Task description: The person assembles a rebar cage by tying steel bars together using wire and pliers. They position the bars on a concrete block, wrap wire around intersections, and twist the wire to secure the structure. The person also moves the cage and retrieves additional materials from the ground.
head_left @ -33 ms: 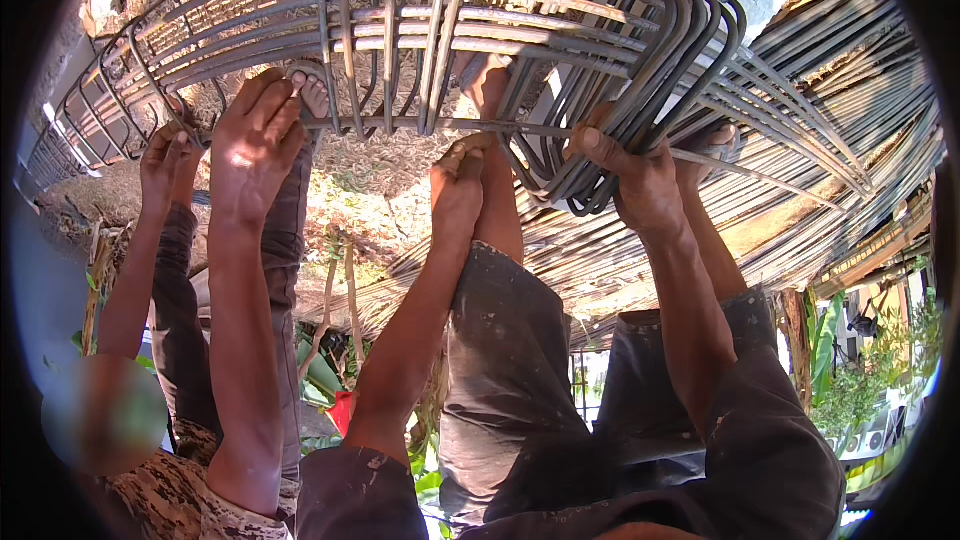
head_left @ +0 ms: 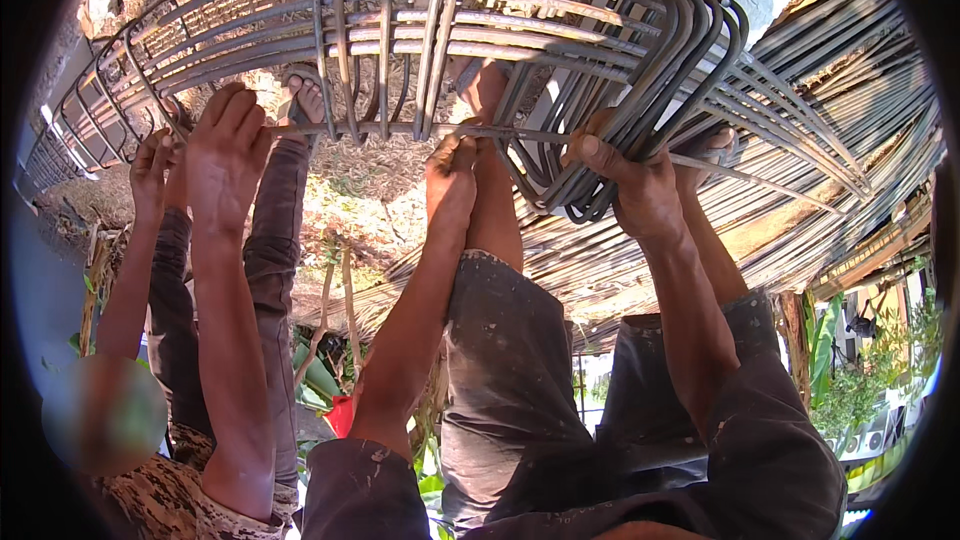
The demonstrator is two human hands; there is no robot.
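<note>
A long cage of steel reinforcing bars (head_left: 386, 35) stretches across the upper part of the view. At its right end hangs a bunch of bent rectangular stirrups (head_left: 648, 98). My right hand (head_left: 645, 185) is wrapped round the lower part of that bunch, thumb on the near side. Beneath the cage runs a straight steel bar (head_left: 535, 135), passing through the stirrups. My left hand (head_left: 452, 165) is closed round this bar, left of the bunch, its fingers partly hidden.
To my left a co-worker's hand (head_left: 230, 130) is at the same bar, their other hand (head_left: 152, 165) close to the cage. A large pile of straight rods (head_left: 860, 70) lies at the right. Dry leaves (head_left: 370, 175) cover the ground. My bare foot is partly hidden behind the cage.
The co-worker's nearer hand has shifted left along the bar. My left hand has moved very slightly left. My right hand stays on the stirrups.
</note>
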